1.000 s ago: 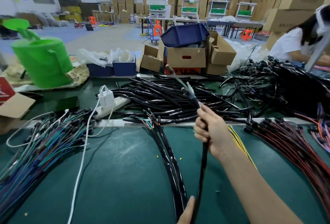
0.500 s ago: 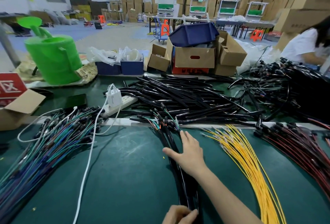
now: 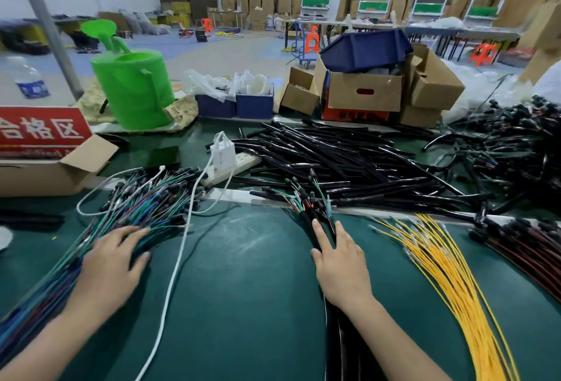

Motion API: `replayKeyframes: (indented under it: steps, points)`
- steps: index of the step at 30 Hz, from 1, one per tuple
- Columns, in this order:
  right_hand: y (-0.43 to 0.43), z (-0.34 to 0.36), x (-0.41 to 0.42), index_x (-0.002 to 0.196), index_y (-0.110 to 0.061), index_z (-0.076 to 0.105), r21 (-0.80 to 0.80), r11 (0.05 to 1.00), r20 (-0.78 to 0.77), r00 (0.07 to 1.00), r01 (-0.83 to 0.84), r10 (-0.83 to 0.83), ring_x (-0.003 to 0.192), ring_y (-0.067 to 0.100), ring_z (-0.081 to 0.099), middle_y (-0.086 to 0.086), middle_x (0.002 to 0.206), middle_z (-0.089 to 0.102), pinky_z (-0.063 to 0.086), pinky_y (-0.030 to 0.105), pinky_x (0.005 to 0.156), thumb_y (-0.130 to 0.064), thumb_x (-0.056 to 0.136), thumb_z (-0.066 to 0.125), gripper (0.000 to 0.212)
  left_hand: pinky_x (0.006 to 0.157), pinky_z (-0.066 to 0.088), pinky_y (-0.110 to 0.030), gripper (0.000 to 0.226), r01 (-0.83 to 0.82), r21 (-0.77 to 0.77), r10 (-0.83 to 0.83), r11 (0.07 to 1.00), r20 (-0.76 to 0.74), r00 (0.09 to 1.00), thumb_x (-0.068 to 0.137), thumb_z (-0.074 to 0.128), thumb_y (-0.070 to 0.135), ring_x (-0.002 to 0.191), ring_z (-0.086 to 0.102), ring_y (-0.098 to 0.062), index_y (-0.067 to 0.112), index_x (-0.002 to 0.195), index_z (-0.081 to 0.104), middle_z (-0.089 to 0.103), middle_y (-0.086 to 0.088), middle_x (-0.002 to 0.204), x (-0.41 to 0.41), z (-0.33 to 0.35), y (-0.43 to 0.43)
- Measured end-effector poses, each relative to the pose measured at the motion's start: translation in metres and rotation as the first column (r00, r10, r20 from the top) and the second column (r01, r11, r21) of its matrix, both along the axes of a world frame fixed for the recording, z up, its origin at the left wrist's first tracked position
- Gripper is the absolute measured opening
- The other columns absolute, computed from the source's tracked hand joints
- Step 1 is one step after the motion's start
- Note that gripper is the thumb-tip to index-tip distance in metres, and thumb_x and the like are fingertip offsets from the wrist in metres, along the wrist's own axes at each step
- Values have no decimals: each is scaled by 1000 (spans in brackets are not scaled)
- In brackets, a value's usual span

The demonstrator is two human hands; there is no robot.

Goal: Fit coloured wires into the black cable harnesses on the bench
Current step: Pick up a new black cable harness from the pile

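A small bundle of black cable harnesses (image 3: 315,213) with coloured wire ends lies on the green bench in front of me. My right hand (image 3: 340,265) rests flat on it, fingers straight. My left hand (image 3: 112,256) lies with spread fingers on a big bundle of green, blue and red wires (image 3: 145,201) at the left. A fan of yellow wires (image 3: 449,277) lies to the right of my right hand. Red and black wires (image 3: 528,247) lie at the far right.
A heap of black tubes (image 3: 349,159) lies behind the harnesses. A white power strip with charger (image 3: 227,159) trails a white cable (image 3: 179,262) between my hands. Cardboard boxes (image 3: 364,92), a green watering can (image 3: 133,86) and a red sign (image 3: 39,132) stand behind.
My right hand laid the lifted harness down on the bundle and now rests flat on it. My left hand left the harness's lower end and moved out onto the coloured wires at the left.
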State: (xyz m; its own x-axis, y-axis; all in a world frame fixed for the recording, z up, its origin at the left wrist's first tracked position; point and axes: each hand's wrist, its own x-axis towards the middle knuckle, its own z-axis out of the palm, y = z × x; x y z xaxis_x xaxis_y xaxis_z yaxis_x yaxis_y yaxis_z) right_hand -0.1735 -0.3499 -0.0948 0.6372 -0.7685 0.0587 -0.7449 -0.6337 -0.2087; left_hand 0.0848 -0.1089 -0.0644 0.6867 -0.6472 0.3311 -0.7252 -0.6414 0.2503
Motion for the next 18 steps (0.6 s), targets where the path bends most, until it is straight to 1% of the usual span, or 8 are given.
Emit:
replayKeyframes:
  steps: [1, 2, 5, 7, 9, 11, 15, 18]
  points:
    - [0, 0, 0, 151, -36, -2, -4, 1000, -3, 1000, 1, -1, 144, 24, 11, 14, 159, 2, 15, 38, 114, -40, 102, 22, 54, 87, 46, -58, 39, 21, 54, -24, 998, 38, 999, 68, 79, -3, 98, 56, -46, 2, 105, 71, 62, -21, 110, 8, -8, 4]
    - [0, -1, -1, 151, -36, -2, -8, 1000, -6, 1000, 2, -2, 144, 24, 12, 14, 159, 3, 15, 38, 114, -40, 102, 22, 54, 83, 47, -56, 34, 34, 74, -40, 997, 74, 996, 66, 81, -2, 95, 57, -44, 4, 99, 73, 63, -19, 108, 12, -12, 7]
    - [-1, -1, -1, 151, -35, 1, -10, 1000, 4, 1000, 0, 0, 144, 24, 13, 13, 159, 5, 17, 38, 114, -41, 102, 23, 54, 76, 47, -50, 21, 52, 15, -53, 999, 131, 990, 65, 82, 1, 88, 57, -39, 10, 81, 73, 64, -12, 98, 16, -8, 5]
    - [0, -1, 0, 151, -35, 3, 0, 1000, 16, 1000, 1, -1, 144, 24, 13, 12, 159, 6, 16, 38, 114, -41, 102, 24, 54, 74, 46, -47, 24, 45, -4, -44, 999, 141, 989, 66, 82, 3, 85, 56, -37, 10, 86, 72, 63, -10, 96, 18, -4, -1]
    - [0, -1, 0, 151, -36, 4, 10, 1000, 25, 1000, 3, -3, 144, 24, 13, 12, 159, 7, 16, 38, 114, -42, 102, 25, 54, 77, 46, -48, 33, 43, -14, -41, 999, 120, 992, 68, 81, 3, 85, 55, -36, 10, 98, 70, 62, -11, 97, 21, -3, -6]
    - [0, 0, 0, 151, -36, 4, 9, 1000, 26, 1000, 4, -4, 144, 23, 14, 11, 159, 7, 16, 38, 115, -42, 102, 25, 54, 80, 45, -48, 36, 43, -39, -40, 998, 91, 995, 71, 78, 0, 87, 52, -35, 8, 105, 68, 59, -12, 96, 23, -2, -10]
    - [1, 2, 1, 151, -36, 6, 22, 1000, 39, 999, 7, -8, 144, 23, 13, 11, 158, 8, 15, 37, 115, -42, 102, 26, 54, 77, 46, -46, 27, 59, -59, -56, 996, 58, 997, 78, 71, -3, 87, 50, -34, 8, 103, 70, 56, -11, 92, 28, 5, -16]
    - [2, 3, 1, 151, -36, 7, 25, 1000, 36, 999, 8, -9, 144, 23, 14, 11, 158, 9, 15, 36, 114, -42, 102, 26, 53, 75, 47, -47, 25, 88, -46, -86, 995, 48, 995, 77, 72, -3, 85, 50, -35, 9, 99, 71, 55, -13, 93, 29, 6, -20]
